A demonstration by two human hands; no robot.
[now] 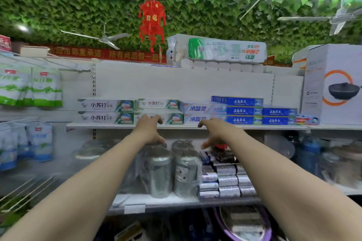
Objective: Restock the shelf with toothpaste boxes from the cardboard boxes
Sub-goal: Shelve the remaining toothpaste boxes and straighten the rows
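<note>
My left hand (149, 130) reaches to the shelf (88, 125), its loosely curved fingertips against a white-and-green toothpaste box (173, 118) in the bottom row (touching, not gripping). My right hand (213, 133) is spread and slack, holding nothing, just before the pale blue boxes (196, 108).

The left hand (149, 130) is held, fingers bent, at the front edge of the shelf (274, 127), before the white-and-green toothpaste boxes (105, 118). The right hand (213, 132) is held likewise before the pale blue boxes (197, 108). Nothing is gripped. Dark blue boxes (244, 111) are stacked toward the right end.
</note>
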